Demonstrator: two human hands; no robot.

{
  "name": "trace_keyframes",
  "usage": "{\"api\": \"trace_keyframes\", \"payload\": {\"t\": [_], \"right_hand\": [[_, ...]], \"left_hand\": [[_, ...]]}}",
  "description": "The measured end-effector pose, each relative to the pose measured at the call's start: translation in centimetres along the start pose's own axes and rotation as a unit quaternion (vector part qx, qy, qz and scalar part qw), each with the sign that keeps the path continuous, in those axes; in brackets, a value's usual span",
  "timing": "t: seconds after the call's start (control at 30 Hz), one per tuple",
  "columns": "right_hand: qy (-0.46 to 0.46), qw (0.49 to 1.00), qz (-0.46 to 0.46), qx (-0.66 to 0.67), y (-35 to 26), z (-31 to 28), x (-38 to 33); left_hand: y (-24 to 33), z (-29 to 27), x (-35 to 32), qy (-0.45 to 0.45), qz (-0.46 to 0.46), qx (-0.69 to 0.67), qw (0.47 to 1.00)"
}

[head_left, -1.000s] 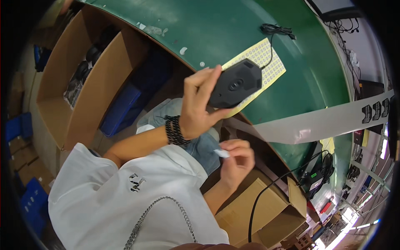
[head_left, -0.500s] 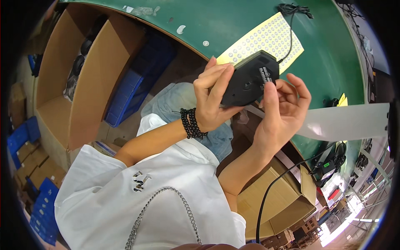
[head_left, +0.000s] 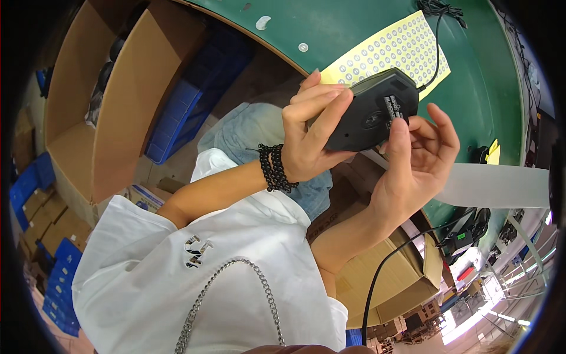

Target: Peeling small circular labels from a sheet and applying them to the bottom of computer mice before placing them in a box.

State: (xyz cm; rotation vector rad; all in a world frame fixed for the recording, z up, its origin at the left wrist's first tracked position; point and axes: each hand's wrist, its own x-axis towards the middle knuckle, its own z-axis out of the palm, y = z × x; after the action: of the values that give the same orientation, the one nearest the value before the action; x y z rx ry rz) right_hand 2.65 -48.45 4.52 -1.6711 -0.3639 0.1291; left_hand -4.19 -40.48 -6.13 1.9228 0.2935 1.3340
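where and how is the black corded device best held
Best gripped, probably, from the left, at the end of the black device away from its cord, fingers and thumb on opposite edges, as the left hand does. Its body is broad and flat, the cord leaves the other end, and the right hand has its thumb at the label.

Across the room from me, a green tabletop (head_left: 354, 26) sweeps from twelve toward three o'clock. A pale floor (head_left: 143, 172) shows at nine, below a tall cardboard box (head_left: 132, 100) and a blue crate (head_left: 177, 121) at ten. More blue bins (head_left: 62, 289) sit at eight — and at four, white light (head_left: 457, 331) glares beyond a pale metal framework (head_left: 527, 239).
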Motion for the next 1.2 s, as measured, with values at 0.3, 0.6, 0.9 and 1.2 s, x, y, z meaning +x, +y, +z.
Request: {"api": "trace_keyframes", "payload": {"t": [0.3, 0.6, 0.9, 1.2], "right_hand": [[0.002, 1.000, -0.001, -0.023, -0.08, 0.02, 0.14], [-0.001, 1.000, -0.009, -0.023, -0.10, 0.01, 0.33], [0.001, 1.000, -0.009, -0.019, -0.21, 0.06, 0.30], [0.004, 0.999, -0.020, -0.038, -0.14, 0.31, 0.15]], "left_hand": [[-0.18, 0.00, -0.09, 0.001, -0.010, -0.011, 1.000], [-0.46, -0.19, -0.11, -0.009, -0.001, 0.008, 1.000], [-0.12, 0.09, -0.14, -0.005, -0.007, -0.011, 1.000], [-0.09, 0.00, -0.23, 0.001, -0.008, -0.014, 1.000]]}}
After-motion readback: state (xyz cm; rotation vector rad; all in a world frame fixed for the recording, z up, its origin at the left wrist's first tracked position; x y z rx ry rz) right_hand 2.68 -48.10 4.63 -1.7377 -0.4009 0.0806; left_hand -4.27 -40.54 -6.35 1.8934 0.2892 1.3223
